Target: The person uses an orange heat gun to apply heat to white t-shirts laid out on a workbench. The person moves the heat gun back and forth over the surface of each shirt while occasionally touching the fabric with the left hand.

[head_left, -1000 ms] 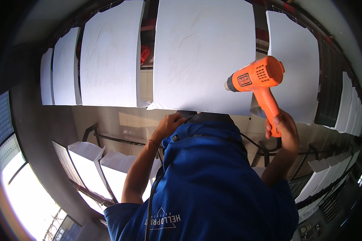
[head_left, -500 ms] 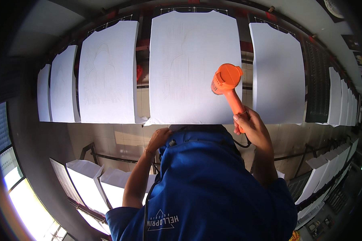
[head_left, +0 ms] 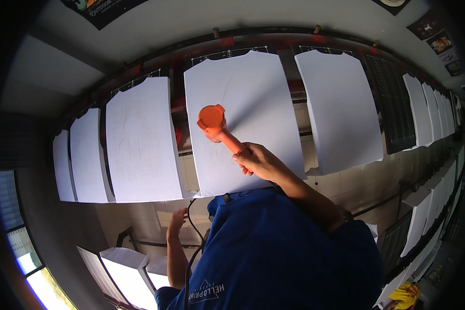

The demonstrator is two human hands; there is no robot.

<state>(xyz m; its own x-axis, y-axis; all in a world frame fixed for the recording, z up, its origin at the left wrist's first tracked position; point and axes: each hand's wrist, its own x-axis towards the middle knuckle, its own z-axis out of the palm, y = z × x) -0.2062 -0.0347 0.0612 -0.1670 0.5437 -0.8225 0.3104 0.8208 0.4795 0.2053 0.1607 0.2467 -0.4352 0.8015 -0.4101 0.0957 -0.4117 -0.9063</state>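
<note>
My right hand [head_left: 254,161] is closed round the handle of an orange heat gun [head_left: 212,121], shaped like a hair dryer. It is above the left half of a white T-shirt [head_left: 258,113] stretched flat on a board in front of me. Faint thin lines mark the shirt's left part, and a long shadow crosses it. Off the front edge of the boards, my left hand [head_left: 177,221] hangs free beside a black cord [head_left: 192,219]. Its fingers are loosely stretched, with nothing in them.
White shirts on boards stand in a row to the left [head_left: 142,139] and right [head_left: 338,111]. One dark bare board [head_left: 392,103] breaks the row. Behind me runs a second row with white shirts [head_left: 121,266]. A yellow cloth [head_left: 405,295] lies at the lower right.
My right hand has swung the heat gun leftward across the shirt. My left hand has moved away from my waist, out to the left. The view has tilted and shifted.
</note>
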